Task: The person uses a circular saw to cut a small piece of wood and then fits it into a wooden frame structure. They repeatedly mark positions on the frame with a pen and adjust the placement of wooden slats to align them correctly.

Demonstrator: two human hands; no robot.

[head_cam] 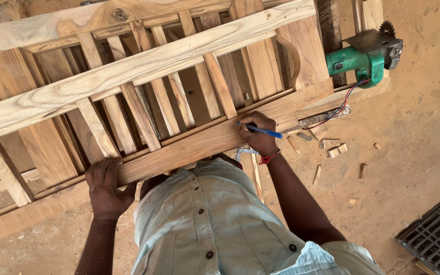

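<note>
Pen [264, 131], blue, sat pinched in your right hand [257, 136], fingers curled together round it, its tip touching the bottom rail [189, 147] of the slatted wooden frame [143, 66] just past your fingertips. Your left hand [107, 187] lay flat, fingers together, pressing that rail's near edge. If that pressure eased, the frame could shift and smear your mark. Beyond your right knuckles the green circular saw [365, 58] rested on the frame's end; a nudge might tip it onto the scattered offcuts [332, 147].
</note>
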